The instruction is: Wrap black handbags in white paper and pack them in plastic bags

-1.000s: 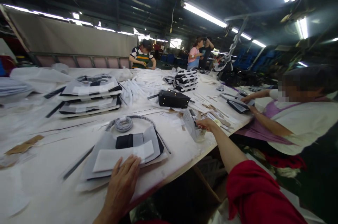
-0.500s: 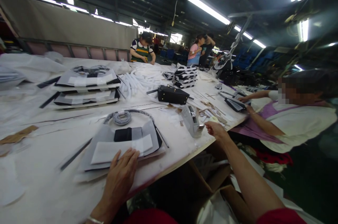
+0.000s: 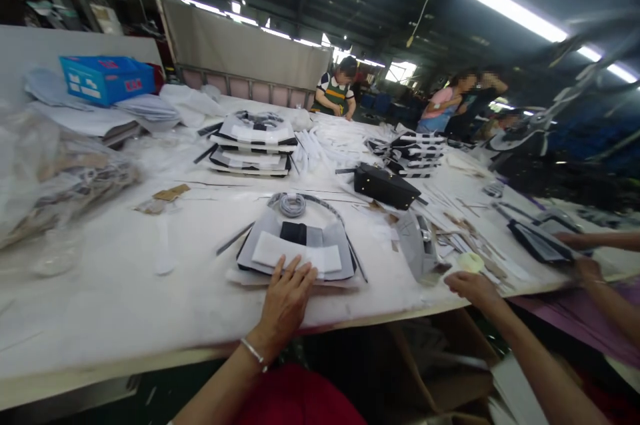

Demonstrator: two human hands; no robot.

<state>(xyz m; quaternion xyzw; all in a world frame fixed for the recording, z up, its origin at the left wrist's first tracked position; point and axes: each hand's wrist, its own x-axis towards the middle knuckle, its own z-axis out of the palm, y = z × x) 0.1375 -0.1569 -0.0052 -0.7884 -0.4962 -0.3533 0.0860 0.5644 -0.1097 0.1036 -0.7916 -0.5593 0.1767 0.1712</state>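
Note:
My left hand [image 3: 287,301] lies flat, fingers a little apart, on the near edge of a white foam sheet [image 3: 273,250]. The sheet rests on a flat grey-and-black handbag [image 3: 317,235], whose handle curves away at the back round a coiled grey strap [image 3: 293,205]. To the right, my right hand [image 3: 473,287] is closed with thumb and fingertips pressed together, just beside a grey tape dispenser [image 3: 411,246] at the table's front edge. Whatever sits in that pinch is too small to make out. A pale yellow roll [image 3: 471,262] lies just behind the hand.
A black handbag [image 3: 385,186] stands behind the dispenser, among paper scraps. Stacked wrapped bags [image 3: 250,159] sit further back. A blue box [image 3: 107,80] and plastic-wrapped pieces [image 3: 75,178] are at left. A co-worker's hands [image 3: 583,258] handle a dark bag at right; other people stand behind.
The view has swung left, bringing the blue box into sight. My right hand has come away a little from the tape dispenser. My left hand stays on the foam sheet.

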